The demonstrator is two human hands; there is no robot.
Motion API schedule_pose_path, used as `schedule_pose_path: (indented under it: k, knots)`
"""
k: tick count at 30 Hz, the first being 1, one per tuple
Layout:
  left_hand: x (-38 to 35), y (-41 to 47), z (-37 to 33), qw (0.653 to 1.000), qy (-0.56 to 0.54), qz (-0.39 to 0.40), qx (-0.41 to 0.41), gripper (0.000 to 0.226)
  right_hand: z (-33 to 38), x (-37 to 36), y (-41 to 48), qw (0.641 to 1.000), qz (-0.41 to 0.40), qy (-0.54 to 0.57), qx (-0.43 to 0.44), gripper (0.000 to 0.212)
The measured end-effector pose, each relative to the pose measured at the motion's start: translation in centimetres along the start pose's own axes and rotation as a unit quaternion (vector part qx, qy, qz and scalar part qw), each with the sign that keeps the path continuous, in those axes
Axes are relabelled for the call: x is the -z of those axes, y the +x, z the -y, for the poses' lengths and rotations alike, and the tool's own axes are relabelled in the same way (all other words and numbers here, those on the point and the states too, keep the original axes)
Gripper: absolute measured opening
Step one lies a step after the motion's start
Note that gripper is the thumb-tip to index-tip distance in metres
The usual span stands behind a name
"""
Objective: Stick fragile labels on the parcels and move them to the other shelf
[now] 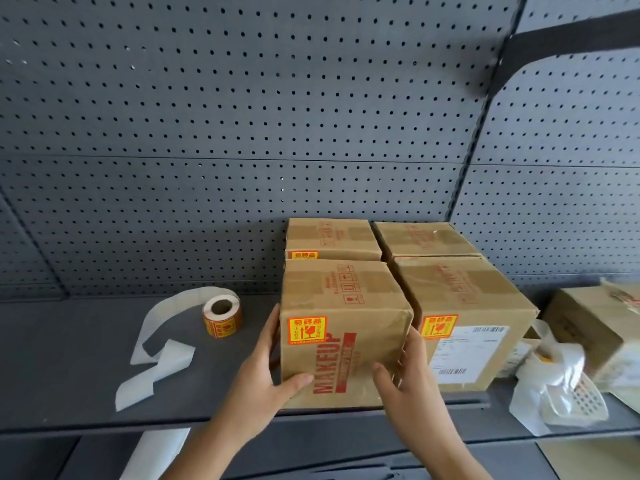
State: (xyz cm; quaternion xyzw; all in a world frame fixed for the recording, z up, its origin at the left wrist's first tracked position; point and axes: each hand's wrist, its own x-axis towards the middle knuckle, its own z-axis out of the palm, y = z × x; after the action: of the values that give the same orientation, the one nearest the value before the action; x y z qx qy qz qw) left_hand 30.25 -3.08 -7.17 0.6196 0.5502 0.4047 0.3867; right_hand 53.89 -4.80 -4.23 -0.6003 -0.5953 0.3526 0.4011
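Observation:
A brown cardboard parcel printed MAKEUP stands at the front of the grey shelf, with a yellow-red fragile label on its front face. My left hand grips its left side and lower front edge. My right hand grips its right front corner. To its right stands a second labelled parcel. Two more parcels stand behind them against the pegboard. The roll of fragile labels stands on the shelf to the left, trailing white backing strip.
Another cardboard box sits at the far right, with a clear plastic bag in front of it near the shelf edge. A grey pegboard wall backs the shelf. A lower shelf shows below, with backing strip hanging down.

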Motion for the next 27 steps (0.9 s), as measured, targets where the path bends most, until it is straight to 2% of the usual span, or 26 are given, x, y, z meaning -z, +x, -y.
schedule_pose_path:
  k: [11, 19, 23, 27]
  knots:
    - [-0.8, 2.0, 1.2, 0.999, 0.04, -0.03, 0.003, 0.098, 1.6, 0.0, 1.5, 0.998, 0.038, -0.049, -0.018, 0.07]
    - [-1.2, 2.4, 0.7, 0.996, 0.072, -0.049, -0.009, 0.092, 2.1, 1.1, 1.5, 0.998, 0.041, -0.041, -0.022, 0.078]
    - [-1.5, 2.3, 0.5, 0.994, 0.091, -0.058, -0.01, 0.093, 2.4, 1.4, 0.9, 0.999, 0.024, -0.035, -0.002, 0.086]
    - [-1.4, 2.2, 0.4, 0.993, 0.105, -0.054, -0.002, 0.089, 3.4, 1.7, 0.2, 0.997, -0.019, -0.051, 0.06, 0.075]
